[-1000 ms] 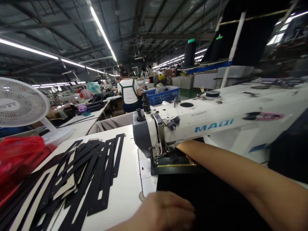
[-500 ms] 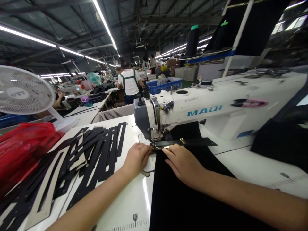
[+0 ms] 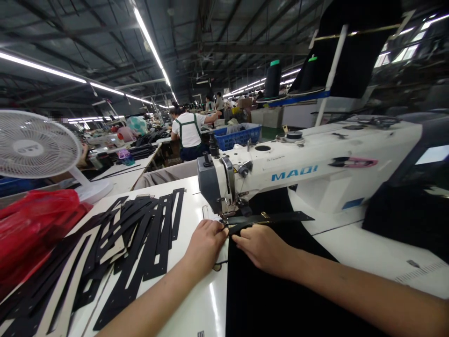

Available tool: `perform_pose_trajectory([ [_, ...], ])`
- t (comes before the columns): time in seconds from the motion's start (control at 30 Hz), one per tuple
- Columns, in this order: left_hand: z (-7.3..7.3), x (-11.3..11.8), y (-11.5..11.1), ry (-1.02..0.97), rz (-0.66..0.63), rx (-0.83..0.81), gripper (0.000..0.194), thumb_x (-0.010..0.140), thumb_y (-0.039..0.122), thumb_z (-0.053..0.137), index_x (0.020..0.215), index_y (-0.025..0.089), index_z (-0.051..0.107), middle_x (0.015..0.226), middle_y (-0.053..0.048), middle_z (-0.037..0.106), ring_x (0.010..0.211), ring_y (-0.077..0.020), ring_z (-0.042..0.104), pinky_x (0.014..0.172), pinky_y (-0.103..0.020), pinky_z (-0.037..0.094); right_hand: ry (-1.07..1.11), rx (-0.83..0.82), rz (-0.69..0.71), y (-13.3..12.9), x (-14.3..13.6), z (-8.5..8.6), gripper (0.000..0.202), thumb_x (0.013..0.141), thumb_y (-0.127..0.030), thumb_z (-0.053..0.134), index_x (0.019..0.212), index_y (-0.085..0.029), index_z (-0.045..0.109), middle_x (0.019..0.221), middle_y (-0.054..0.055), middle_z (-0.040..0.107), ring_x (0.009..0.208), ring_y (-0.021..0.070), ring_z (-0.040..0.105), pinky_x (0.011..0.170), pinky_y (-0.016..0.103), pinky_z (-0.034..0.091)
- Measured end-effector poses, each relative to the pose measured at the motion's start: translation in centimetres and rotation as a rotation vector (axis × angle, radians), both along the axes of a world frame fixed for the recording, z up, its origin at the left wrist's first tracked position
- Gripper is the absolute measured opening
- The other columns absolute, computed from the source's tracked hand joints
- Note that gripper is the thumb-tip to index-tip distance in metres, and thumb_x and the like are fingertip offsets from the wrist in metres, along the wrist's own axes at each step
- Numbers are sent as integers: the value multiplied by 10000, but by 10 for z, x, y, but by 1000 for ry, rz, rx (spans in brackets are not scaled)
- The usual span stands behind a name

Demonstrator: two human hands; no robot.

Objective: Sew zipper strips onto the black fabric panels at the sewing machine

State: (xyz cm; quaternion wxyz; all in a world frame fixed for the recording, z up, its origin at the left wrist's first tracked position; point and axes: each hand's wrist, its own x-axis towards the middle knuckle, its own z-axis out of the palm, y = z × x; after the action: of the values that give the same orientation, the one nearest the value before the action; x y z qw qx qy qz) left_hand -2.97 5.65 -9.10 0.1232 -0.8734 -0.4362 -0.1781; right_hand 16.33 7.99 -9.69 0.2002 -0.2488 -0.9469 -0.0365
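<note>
A white sewing machine stands over the table, its needle area just above a black zipper strip with a gold pull and gold teeth. My left hand is closed at the strip's left end, beside the presser foot, fingertips pinching the strip. Curled against the strip's lower edge, my right hand has its fingers pressed together on the strip and the black fabric. That fabric runs under the machine arm and down toward me. The fingertips of both hands are partly hidden.
Black and beige slotted strips lie heaped on the left. Beyond them are a red plastic bag and a white fan. A blue basket and a person in a white shirt are behind the machine. Thread cones stand above.
The view has shifted slightly. My right hand's fingers are more curled and sit closer to my left hand. The strip's left part is bent more. The person behind has stretched out an arm.
</note>
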Motion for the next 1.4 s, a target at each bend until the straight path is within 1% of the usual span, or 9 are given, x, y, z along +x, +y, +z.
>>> perform_pose_trajectory([
  [0.07, -2, 1, -1, 13, 13, 6, 140, 856, 136, 532, 956, 166, 625, 891, -74, 611, 821, -202, 568, 731, -360, 459, 70, 100, -37, -2, -3, 1, 222, 894, -185, 418, 842, -158, 633, 730, 62, 594, 708, 188, 526, 643, 322, 375],
  [0.13, -3, 1, -2, 11, 19, 4, 142, 852, 126, 538, 961, 158, 622, 896, -75, 607, 826, -203, 564, 734, -360, 458, 149, 120, -93, 0, -5, 2, 205, 885, -167, 435, 896, -145, 638, 858, 94, 615, 833, 221, 532, 732, 358, 400],
  [0.27, -4, 5, -4, -14, 58, 1, 145, 865, 137, 530, 973, 169, 621, 909, -70, 611, 830, -198, 565, 731, -349, 462, 137, -76, -11, 17, -6, 0, 233, 871, -92, 421, 960, -143, 630, 1036, 100, 610, 916, 190, 547, 794, 319, 444],
  [0.37, -4, 7, -5, -9, 75, -3, 150, 858, 130, 538, 978, 170, 620, 908, -71, 618, 838, -207, 572, 732, -358, 468, 75, -138, 56, 25, -5, -1, 241, 879, -90, 407, 957, -137, 630, 1035, 97, 611, 902, 175, 559, 792, 301, 458],
  [0.57, -7, 6, -3, -67, 47, 53, 141, 876, 136, 500, 924, 171, 628, 903, -67, 644, 818, -197, 592, 737, -354, 475, 52, -119, 4, 22, -5, -1, 232, 855, -63, 427, 980, -102, 618, 1069, 107, 602, 957, 195, 546, 872, 320, 430],
  [0.73, -7, 7, 0, -38, 41, 87, 141, 884, 156, 492, 891, 159, 633, 877, -65, 646, 803, -200, 591, 728, -351, 472, 48, -138, -5, 23, -5, 0, 222, 857, -68, 428, 969, -121, 613, 1063, 90, 609, 877, 179, 567, 815, 302, 452],
  [1.03, -6, 8, 5, 9, 76, 86, 166, 893, 160, 475, 833, 156, 629, 813, -59, 635, 759, -194, 580, 695, -339, 460, 42, -160, -30, 28, -8, -1, 245, 838, -44, 427, 950, -130, 627, 1055, 84, 621, 885, 184, 587, 807, 302, 459],
  [1.27, -10, 10, 7, -69, 107, 111, 186, 896, 154, 474, 768, 150, 610, 782, -50, 647, 712, -182, 581, 678, -330, 462, 96, -181, -5, 31, -9, -3, 263, 840, -38, 407, 935, -128, 635, 923, 90, 640, 1040, 205, 545, 939, 347, 404],
  [1.4, -12, 11, 8, -74, 132, 133, 183, 881, 126, 478, 742, 146, 595, 735, -49, 637, 675, -188, 577, 648, -332, 468, 142, -183, -3, 31, -11, -6, 265, 837, -46, 421, 971, -135, 632, 944, 82, 647, 1018, 202, 558, 925, 335, 417],
])
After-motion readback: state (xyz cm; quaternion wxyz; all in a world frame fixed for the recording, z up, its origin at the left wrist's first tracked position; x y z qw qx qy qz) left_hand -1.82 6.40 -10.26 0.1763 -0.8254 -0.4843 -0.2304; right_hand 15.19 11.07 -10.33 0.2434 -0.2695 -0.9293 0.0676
